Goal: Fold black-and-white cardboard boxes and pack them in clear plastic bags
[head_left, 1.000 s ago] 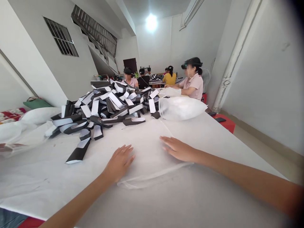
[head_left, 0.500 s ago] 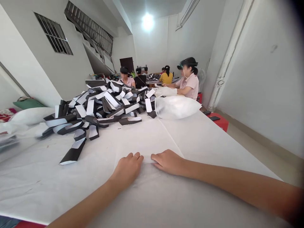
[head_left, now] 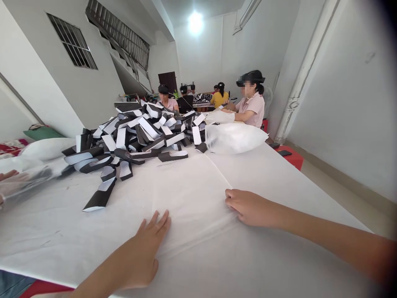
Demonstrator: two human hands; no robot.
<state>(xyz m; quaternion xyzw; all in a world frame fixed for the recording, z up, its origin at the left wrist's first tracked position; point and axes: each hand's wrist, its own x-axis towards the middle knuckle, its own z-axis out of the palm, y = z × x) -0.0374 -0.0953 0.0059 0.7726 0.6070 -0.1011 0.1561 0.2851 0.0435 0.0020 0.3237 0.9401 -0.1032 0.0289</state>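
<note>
Straight ahead in the head view, the person's left hand (head_left: 144, 248) lies open and palm down on a thin white sheet (head_left: 192, 215), its fingers spread. The sheet covers a long table. The right hand (head_left: 254, 208) rests farther along the sheet, well apart from the left, with its fingers (head_left: 232, 198) loosely curled; whether they grip the sheet cannot be told. A faint crease runs across the sheet ahead of the hands.

Beyond them sits a large, jumbled heap of black-and-white folded card pieces (head_left: 139, 136). One long black piece with a white tip (head_left: 99, 198) lies at its near edge, closest to the left hand. A bulging, translucent white plastic bag (head_left: 235, 138) lies just beside the heap on the right. At the far left, a blurred hand (head_left: 5, 176), apart from the person's own, appears above a transparent plastic bag (head_left: 27, 180).

A co-worker in a pink shirt (head_left: 250, 111) sits along the table's far right side, reaching forward. More seated people work farther back, including one in a yellow shirt (head_left: 219, 99). A phone (head_left: 284, 152) lies on a red stool (head_left: 291, 162) by the wall.
</note>
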